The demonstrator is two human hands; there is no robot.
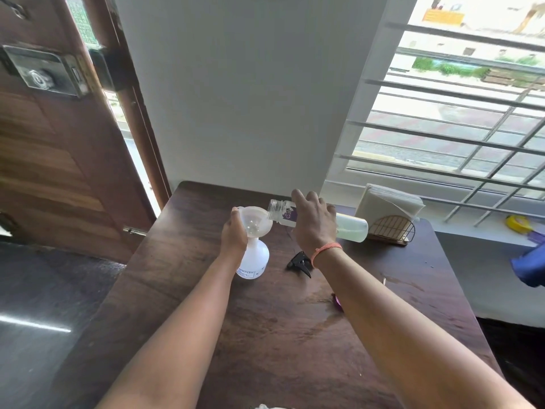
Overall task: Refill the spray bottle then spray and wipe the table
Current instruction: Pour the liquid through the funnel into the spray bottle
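— On the dark wooden table, what is being held, and by which hand?

— From the head view, the only one given: the spray bottle is stood upright on the table, and a clear funnel is seated in its open neck. The funnel's rim is gripped by the closed fingers of the left hand. A refill bottle is clasped around its middle by the right hand, fingers wrapped over the top.

— How is the refill bottle laid?

— Its long axis is held nearly level, base pointed right toward the napkin holder, uncapped mouth pointed left and brought right at the funnel's right rim (whether touching cannot be told). Pale liquid is seen pooled in the base half; no stream is visible.

— And the sprayer?

— The black trigger head is left lying on the table, just beside the right wrist. Refilling is judged barely begun; a further tilt, mouth downward over the funnel, seems needed.
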